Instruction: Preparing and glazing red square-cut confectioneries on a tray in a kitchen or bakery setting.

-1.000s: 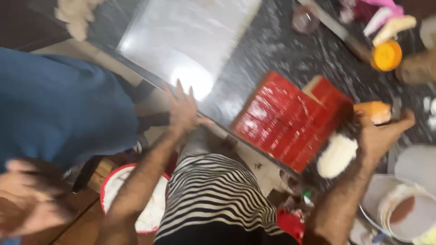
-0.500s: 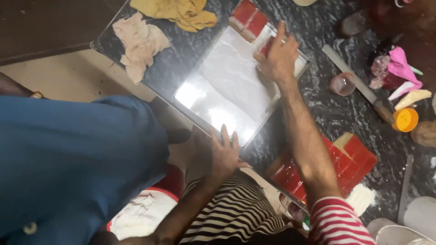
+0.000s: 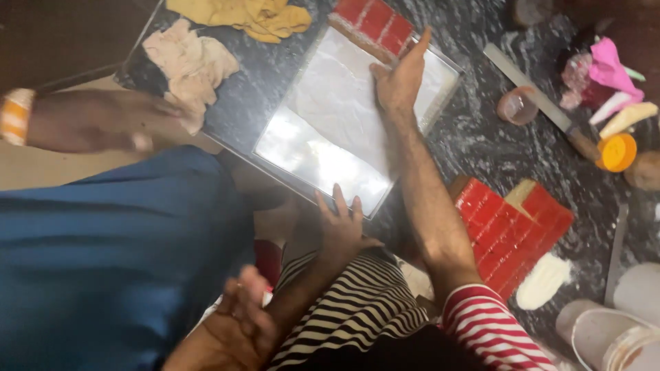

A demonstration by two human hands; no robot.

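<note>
Both hands on foil tray (image 3: 323,148); right hand (image 3: 397,81) hides red slab (image 3: 375,20).

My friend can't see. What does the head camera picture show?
A right hand presses on white paper in a shiny tray on a dark counter, while the left hand rests at the tray's near edge. Red blocks, cloths and another person in blue surround it.

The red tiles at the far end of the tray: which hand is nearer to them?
Right. The right hand lies on the tray with a fingertip beside the red tiles; the left hand is at the tray's near edge.
</note>
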